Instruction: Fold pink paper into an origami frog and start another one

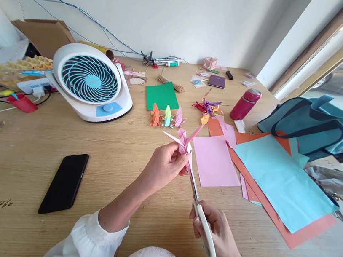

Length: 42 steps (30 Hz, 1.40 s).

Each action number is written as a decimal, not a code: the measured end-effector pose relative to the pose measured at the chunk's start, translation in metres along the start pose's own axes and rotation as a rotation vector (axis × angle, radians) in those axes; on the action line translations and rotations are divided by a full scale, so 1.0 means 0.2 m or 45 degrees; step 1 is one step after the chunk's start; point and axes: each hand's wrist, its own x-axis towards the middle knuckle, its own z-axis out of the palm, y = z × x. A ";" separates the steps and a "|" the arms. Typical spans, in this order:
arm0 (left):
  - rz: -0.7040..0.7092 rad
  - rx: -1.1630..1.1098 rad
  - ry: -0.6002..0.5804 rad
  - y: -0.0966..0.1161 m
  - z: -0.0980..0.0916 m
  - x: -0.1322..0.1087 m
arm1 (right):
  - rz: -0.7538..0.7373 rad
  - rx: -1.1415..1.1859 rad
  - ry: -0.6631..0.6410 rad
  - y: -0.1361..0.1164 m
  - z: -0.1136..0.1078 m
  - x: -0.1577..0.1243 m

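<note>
My left hand (166,164) pinches a pink folded-paper figure (183,141) above the middle of the table, its thin points sticking outward. In my right hand (213,226) is a pair of scissors (204,232) with white handles. The scissor blades point up and away from me and reach the lower part of the pink figure, just by my left fingertips. How far the blades are apart is hard to make out. Beyond my hands stand several small folded-paper figures, among them an orange one (155,115), a green-and-blue one (168,116) and a pink one (179,117).
Pink paper (216,162) and a light blue sheet (282,178) lie at right, near a red bottle (245,105) and a teal bag (312,123). A white fan (125,96) and a black phone (64,183) are left. Green paper (162,96) lies farther back.
</note>
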 end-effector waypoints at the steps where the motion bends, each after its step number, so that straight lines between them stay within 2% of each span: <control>1: 0.004 0.001 -0.002 0.00 0.00 0.00 | -0.003 -0.001 -0.001 0.00 0.00 0.00; 14: 0.009 0.017 0.023 0.00 0.01 0.00 | 0.021 -0.070 0.055 0.02 0.00 0.00; 24: -0.030 -0.036 0.004 0.00 0.01 0.00 | -0.014 -0.023 0.000 0.01 0.00 0.00; 42: -0.047 -0.020 -0.035 -0.01 0.03 -0.01 | 0.012 0.009 0.034 0.00 0.00 0.00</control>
